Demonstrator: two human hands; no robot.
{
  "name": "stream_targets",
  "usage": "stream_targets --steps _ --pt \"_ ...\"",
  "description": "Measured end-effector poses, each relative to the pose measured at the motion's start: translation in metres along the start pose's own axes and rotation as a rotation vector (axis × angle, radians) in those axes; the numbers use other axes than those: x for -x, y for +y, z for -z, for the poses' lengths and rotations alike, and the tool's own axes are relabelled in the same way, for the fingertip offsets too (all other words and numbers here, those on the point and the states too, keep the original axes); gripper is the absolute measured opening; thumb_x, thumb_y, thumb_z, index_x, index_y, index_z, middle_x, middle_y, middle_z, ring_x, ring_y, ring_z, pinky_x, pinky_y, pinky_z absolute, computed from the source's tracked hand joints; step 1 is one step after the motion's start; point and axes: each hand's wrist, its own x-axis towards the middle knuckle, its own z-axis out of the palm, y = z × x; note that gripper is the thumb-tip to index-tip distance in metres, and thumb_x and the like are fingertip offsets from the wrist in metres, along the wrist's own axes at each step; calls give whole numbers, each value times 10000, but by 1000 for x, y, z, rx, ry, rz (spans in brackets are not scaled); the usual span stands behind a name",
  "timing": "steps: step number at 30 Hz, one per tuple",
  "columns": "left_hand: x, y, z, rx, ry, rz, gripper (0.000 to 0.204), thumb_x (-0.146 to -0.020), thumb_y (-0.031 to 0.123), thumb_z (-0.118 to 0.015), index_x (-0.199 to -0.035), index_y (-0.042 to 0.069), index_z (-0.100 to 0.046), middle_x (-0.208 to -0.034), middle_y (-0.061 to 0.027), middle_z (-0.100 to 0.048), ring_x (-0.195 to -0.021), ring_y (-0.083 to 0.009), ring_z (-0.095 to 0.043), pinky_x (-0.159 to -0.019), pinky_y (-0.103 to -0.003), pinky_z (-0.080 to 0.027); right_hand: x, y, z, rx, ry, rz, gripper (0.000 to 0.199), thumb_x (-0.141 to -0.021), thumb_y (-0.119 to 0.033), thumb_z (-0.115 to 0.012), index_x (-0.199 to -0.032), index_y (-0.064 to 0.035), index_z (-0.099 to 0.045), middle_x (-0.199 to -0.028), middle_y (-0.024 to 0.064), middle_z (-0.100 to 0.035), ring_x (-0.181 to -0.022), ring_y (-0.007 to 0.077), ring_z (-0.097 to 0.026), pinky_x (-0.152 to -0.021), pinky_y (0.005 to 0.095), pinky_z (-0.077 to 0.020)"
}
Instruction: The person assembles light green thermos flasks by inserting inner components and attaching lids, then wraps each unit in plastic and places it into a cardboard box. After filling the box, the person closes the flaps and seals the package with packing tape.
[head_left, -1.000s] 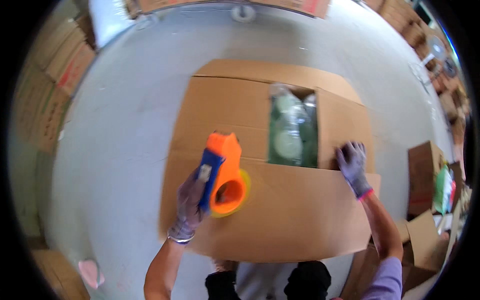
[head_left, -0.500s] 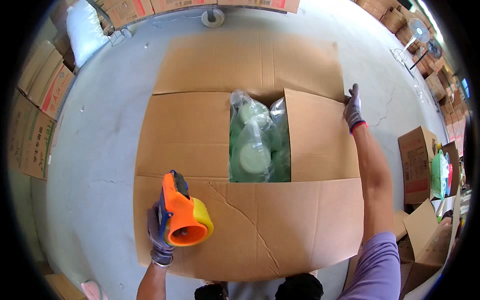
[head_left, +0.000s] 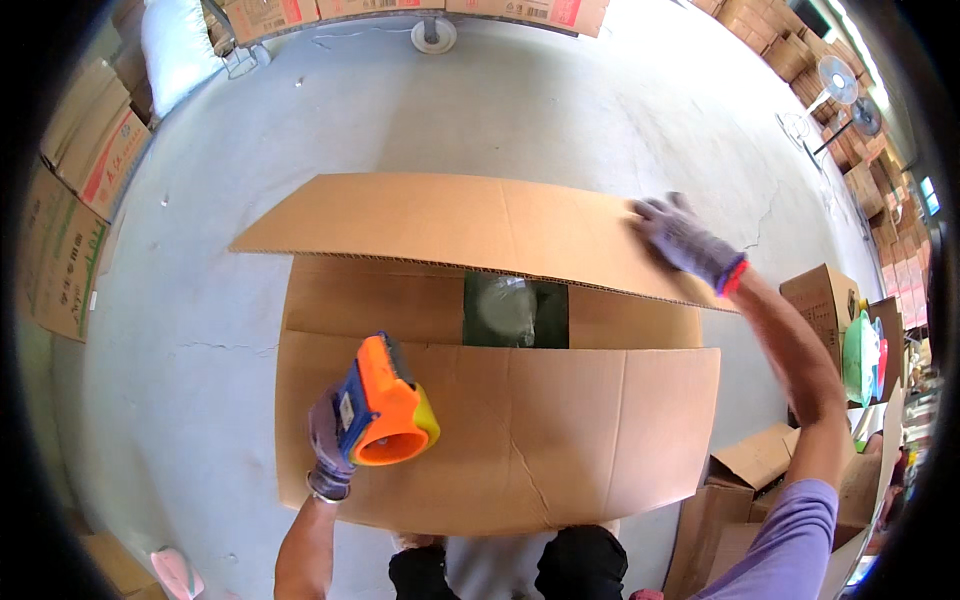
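Note:
A large cardboard box [head_left: 500,430] stands in front of me, its near flap lying out toward my legs. The far flap [head_left: 450,215] is tilted up and leans in over the opening. My gloved right hand [head_left: 690,240] lies on that flap near its right end, slightly blurred, fingers stretched out. Through the gap between the flaps shows a pale green round item in clear plastic [head_left: 505,308]; the other contents are covered. My gloved left hand [head_left: 330,435] is wrapped round an orange and blue tape dispenser [head_left: 385,410] with a yellow roll, above the near flap.
At right stand open cartons [head_left: 770,455] and a box beside green and red plastic ware [head_left: 860,355]. Stacked cartons [head_left: 75,240] line the left. A wheeled rack [head_left: 433,35] with boxes is at the back; two fans [head_left: 838,80] stand far right.
My right hand has moved from the box's right side onto the far flap. That flap has swung up and toward me, covering much of the opening. The left hand still holds the tape dispenser.

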Motion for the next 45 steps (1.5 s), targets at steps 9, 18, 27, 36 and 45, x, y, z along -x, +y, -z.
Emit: stream_targets --steps 9,18,27,36,45 --pt "-6 17 20 -138 -3 -155 419 -807 321 -735 -1029 -6 -599 -835 -120 -672 -732 -231 -669 -648 -336 -510 -76 -218 96 -750 457 484 448 -882 -449 -583 -1219 -155 -563 -1315 55 -510 -1256 261 -444 -986 508 -359" --pt "-107 68 14 -541 -220 -468 380 -974 317 -447 -1057 -21 -598 -899 -142 -661 -763 -225 -658 -695 -327 -508 -42 -249 69 -718 579 54 327 -843 -316 -641 -1073 -89 -598 -1082 97 -587 -1054 257 -558 -936 424 -448" --pt "-125 62 -6 -345 -497 -253 422 -1001 317 -424 -1023 -30 -664 -818 -92 -698 -757 -135 -654 -726 -286 -509 -27 -278 117 -3199 441 -684 388 -944 -444 -580 -1042 -69 -596 -1061 47 -583 -1009 172 -578 -825 347 -496" --pt "-146 94 -57 -200 -840 -140 371 -970 280 -477 -1061 -28 -663 -862 -133 -712 -774 -219 -677 -750 -301 -514 3 -260 87 -2047 564 -345 471 -865 -49 -702 -1307 -112 -552 -1236 13 -609 -1097 128 -566 -901 329 -485" --pt "-181 42 -104 598 -802 636 489 -954 478 -492 -1161 48 -598 -892 -55 -689 -710 -206 -667 -627 -320 -569 260 -148 12 -2074 878 -1102 217 -977 -215 -517 -1007 -34 -633 -968 75 -632 -959 163 -612 -901 312 -510"
